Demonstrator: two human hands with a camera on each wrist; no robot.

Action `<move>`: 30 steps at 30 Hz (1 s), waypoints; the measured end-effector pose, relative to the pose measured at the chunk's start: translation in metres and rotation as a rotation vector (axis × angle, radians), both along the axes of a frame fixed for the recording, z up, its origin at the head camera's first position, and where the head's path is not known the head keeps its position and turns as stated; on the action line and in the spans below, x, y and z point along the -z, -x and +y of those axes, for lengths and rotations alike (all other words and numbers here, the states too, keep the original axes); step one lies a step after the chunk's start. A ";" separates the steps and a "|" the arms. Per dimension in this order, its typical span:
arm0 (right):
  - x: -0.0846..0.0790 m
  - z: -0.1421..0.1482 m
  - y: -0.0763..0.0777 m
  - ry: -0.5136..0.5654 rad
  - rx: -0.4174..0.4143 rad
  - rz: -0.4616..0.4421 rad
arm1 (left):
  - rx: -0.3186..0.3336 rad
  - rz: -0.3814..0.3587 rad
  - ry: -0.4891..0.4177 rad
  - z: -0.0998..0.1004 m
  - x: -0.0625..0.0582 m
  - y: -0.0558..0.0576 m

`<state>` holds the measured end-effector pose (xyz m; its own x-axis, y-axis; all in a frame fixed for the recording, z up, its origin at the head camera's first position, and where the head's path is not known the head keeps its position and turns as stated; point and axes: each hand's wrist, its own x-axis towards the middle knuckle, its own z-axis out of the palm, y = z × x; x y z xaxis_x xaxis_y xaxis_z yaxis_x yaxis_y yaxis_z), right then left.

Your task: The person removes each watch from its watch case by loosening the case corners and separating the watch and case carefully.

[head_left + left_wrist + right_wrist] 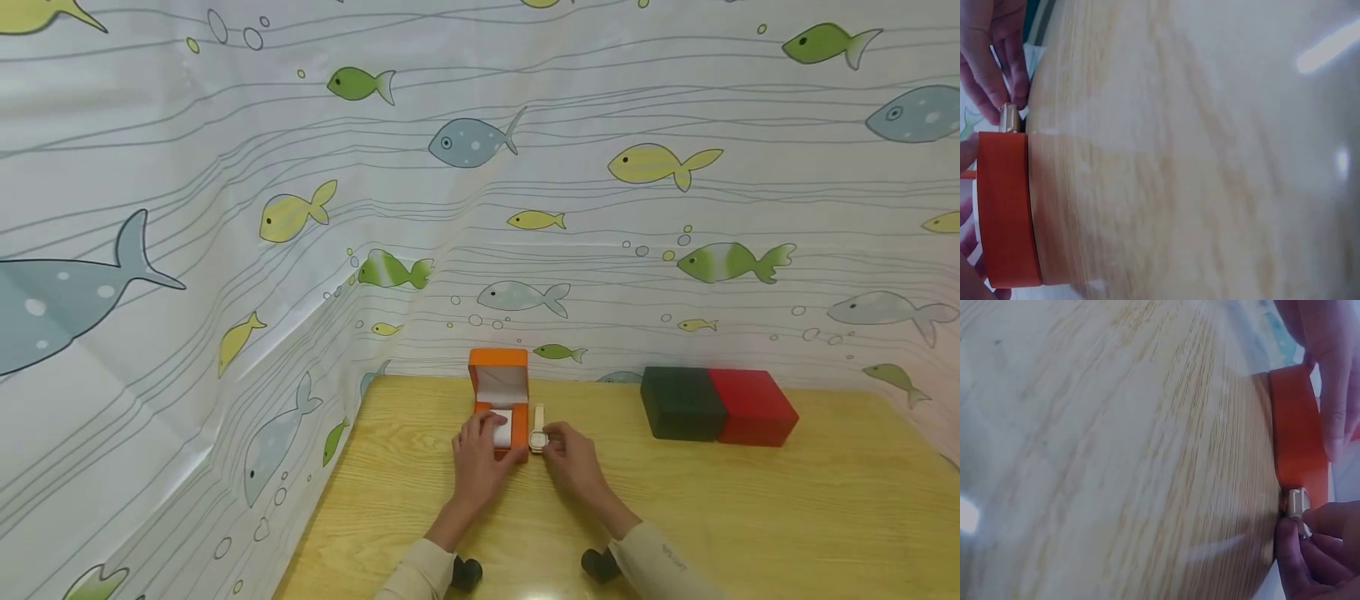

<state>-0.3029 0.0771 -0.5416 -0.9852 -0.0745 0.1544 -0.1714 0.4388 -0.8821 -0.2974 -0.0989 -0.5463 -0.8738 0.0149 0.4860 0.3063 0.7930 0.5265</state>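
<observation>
An orange watch box (520, 429) stands with its lid raised, a white cushion (504, 432) inside. My left hand (477, 458) holds this box across its front: thumb by the right edge, fingers over the cushion and the left side. Just right of the box lies a gold-coloured wristwatch (538, 440), its strap stretched toward the back. The thumb and fingers of my right hand (576, 462) pinch the watch at its case. In the right wrist view, the watch (1295, 503) is close against the side of the orange box (1297, 425).
Toward the back right of the wood-grain table (750, 517), a dark green box (684, 404) and a red box (753, 407) sit side by side. A white sheet with printed fish (528, 296) covers the walls behind and to the left.
</observation>
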 end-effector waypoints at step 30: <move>0.009 -0.008 0.002 -0.039 -0.014 0.032 | 0.042 0.017 -0.019 -0.009 0.001 0.006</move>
